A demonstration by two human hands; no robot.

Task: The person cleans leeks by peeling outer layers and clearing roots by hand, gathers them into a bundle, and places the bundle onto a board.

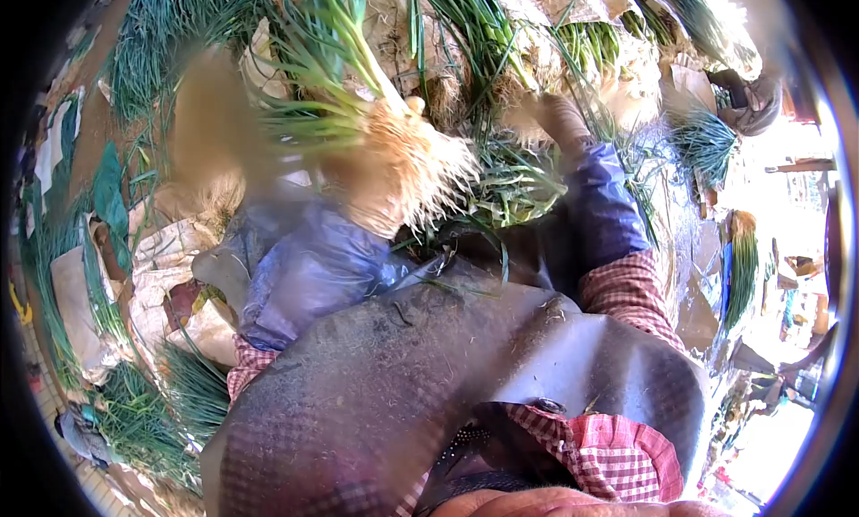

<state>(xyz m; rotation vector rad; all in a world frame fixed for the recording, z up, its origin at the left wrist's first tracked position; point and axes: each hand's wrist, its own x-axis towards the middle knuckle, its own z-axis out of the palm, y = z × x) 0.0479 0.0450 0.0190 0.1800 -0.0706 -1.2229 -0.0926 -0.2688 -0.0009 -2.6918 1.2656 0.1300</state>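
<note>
A bunch of green onions (420,163) with long pale roots is held up in front of my chest, its green leaves toward the top left. My left hand (358,190), mostly hidden by the roots and blurred, is closed around the bunch. My right hand (562,121) reaches forward to the root ends of other green onions (488,47); its fingers are blurred among the roots, so their grip is unclear. Below it, loose green leaves (514,190) lie in a heap. Blue plastic sleeves cover both forearms.
A dark apron (403,338) covers my lap. More green onions (183,34) lie at the far left, and another bunch (741,266) lies at the right. Pale sacking (170,275) is spread at my left. Another person (756,101) is partly visible at the upper right.
</note>
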